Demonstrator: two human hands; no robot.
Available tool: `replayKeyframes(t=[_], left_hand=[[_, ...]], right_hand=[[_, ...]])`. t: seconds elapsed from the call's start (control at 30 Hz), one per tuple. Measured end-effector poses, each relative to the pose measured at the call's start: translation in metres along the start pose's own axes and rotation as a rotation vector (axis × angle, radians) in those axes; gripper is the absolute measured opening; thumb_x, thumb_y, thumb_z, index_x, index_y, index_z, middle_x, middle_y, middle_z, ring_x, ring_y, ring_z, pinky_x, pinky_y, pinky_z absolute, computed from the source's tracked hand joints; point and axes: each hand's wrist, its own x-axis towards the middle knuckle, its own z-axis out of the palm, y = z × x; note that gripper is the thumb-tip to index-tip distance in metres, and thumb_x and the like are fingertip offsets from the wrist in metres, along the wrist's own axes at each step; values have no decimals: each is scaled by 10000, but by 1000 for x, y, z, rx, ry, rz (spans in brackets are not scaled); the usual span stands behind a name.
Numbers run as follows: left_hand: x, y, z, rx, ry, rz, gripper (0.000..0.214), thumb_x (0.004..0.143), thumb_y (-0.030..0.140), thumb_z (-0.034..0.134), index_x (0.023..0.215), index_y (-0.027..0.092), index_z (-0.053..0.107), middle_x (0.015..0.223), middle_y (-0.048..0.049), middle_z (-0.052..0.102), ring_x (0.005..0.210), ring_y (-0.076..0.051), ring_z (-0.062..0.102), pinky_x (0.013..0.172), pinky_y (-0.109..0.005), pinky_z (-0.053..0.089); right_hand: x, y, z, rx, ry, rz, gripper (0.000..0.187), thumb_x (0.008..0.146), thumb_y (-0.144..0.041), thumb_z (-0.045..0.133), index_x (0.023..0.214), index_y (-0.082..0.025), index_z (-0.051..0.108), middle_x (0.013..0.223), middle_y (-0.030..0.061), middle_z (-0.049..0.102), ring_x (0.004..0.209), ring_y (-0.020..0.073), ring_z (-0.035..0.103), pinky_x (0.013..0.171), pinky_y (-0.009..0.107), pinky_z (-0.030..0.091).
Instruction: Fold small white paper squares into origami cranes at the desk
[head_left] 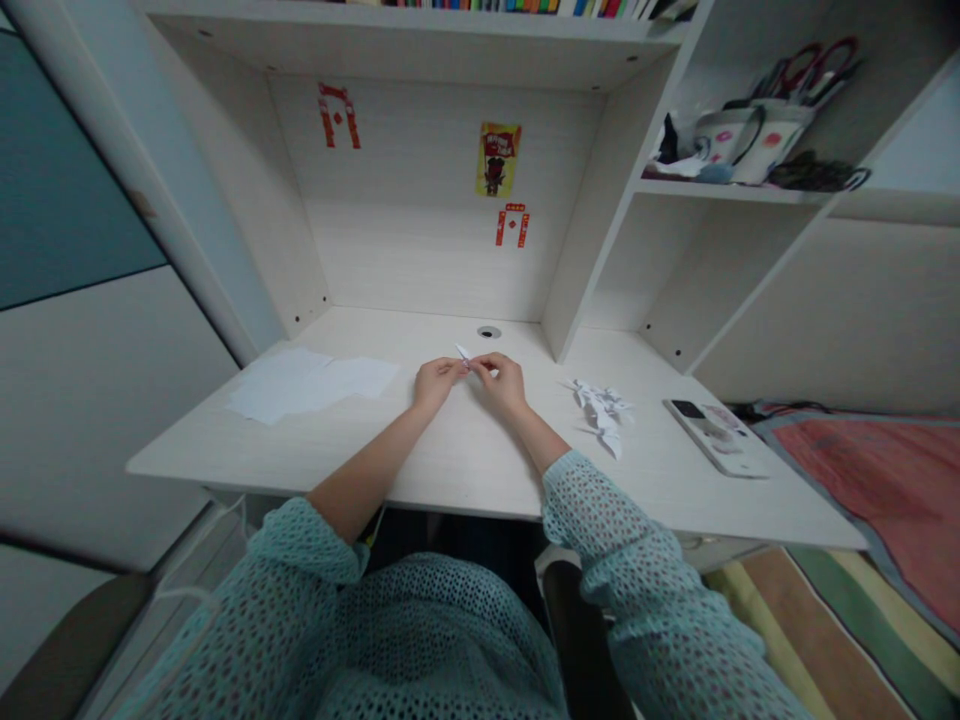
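Observation:
Over the middle of the white desk, a small piece of folded white paper [462, 352] is pinched between my two hands, its pointed tip sticking up. My left hand [438, 382] grips it from the left with thumb and forefinger. From the right, the fingertips of my right hand [501, 380] close on the same paper, and the two hands nearly touch. Much of the paper is hidden behind my fingers. Several folded white paper figures [600, 412] lie in a heap to the right. Flat white paper sheets [307, 383] are spread at the left.
A phone-like white object [716, 438] lies on the desk [465, 470] at the right. Behind the hands is a round cable hole [489, 332]. Cups with scissors and pens [772, 135] stand on the upper right shelf. A side panel [622, 200] divides the desk's back.

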Motion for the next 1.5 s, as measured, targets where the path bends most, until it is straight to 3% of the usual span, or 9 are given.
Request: replayKeyframes(t=[0.2, 0.4, 0.53, 0.7, 0.9, 1.1, 1.5], left_hand=[[2, -2, 1, 1, -1, 15, 221, 688, 360, 652, 765, 153, 665, 765, -84, 697, 724, -184, 651, 727, -309, 488], [1, -3, -1, 184, 30, 139, 244, 719, 424, 618, 754, 187, 668, 781, -59, 697, 750, -185, 649, 725, -280, 469], [-7, 5, -3, 393, 89, 235, 202, 732, 427, 615, 768, 242, 689, 811, -31, 698, 760, -188, 637, 697, -255, 432], [-16, 16, -1, 479, 130, 318, 168, 729, 414, 634, 770, 260, 687, 788, -20, 692, 766, -193, 619, 713, -252, 399], [-22, 25, 4, 653, 122, 369, 204, 799, 433, 554, 881, 272, 648, 924, 10, 684, 818, -151, 622, 726, -249, 427], [-21, 25, 3, 627, 162, 492, 205, 754, 417, 618, 860, 245, 654, 977, -32, 652, 928, -161, 597, 696, -253, 464], [-20, 26, 2, 475, 182, 464, 221, 721, 375, 660, 879, 234, 596, 895, 4, 681, 852, -144, 632, 737, -266, 481]], right_hand=[[-1, -2, -1, -27, 16, -2, 180, 807, -263, 486, 835, -197, 652, 813, 33, 677, 711, 156, 594, 719, 282, 465], [-2, 0, 2, 27, 48, 23, 350, 789, -274, 507, 1124, -201, 574, 810, 15, 683, 708, 140, 617, 741, 278, 487], [-1, 4, 6, 49, 49, 67, 307, 770, -313, 537, 1028, -192, 652, 865, 44, 694, 710, 146, 618, 728, 281, 497], [1, 8, 6, 132, 48, 137, 276, 745, -348, 572, 941, -188, 684, 859, 48, 702, 708, 160, 621, 704, 288, 494], [7, 11, 8, 434, 89, 254, 239, 663, -386, 642, 770, -174, 663, 794, 56, 693, 713, 175, 627, 708, 295, 487], [9, 11, 11, 706, 32, 309, 215, 601, -352, 661, 734, -194, 599, 655, -7, 647, 628, 137, 589, 660, 268, 459], [5, 4, 6, 775, -65, 356, 228, 611, -350, 660, 779, -206, 605, 734, -2, 656, 682, 132, 585, 669, 254, 427]])
